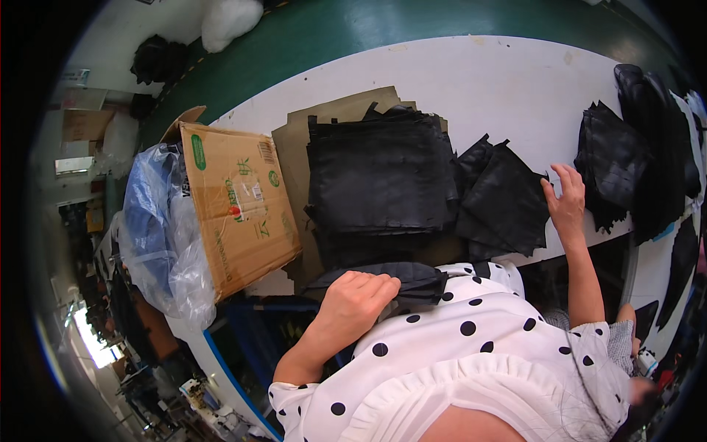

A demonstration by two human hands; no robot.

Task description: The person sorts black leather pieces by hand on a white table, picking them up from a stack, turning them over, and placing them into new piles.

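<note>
My left hand (359,293) is closed around a bundle of black fabric pieces (414,279), held against my body at the near edge of the white table. My right hand (566,201) is raised over the table with its fingers apart. Its thumb is by the corner of a smaller pile of black cut pieces (502,204); whether it touches them I cannot tell. Left of that pile lies a large, squarish stack of black material (381,171), its edges uneven. Olive-brown sheets (342,108) stick out beneath this stack.
A printed cardboard box (243,204) leans at the table's left, with clear plastic bags (193,259) beside it. More black pieces (613,160) hang over the right end of the white table (497,83). Another person's arm (627,317) shows at lower right, near a sewing machine (646,362).
</note>
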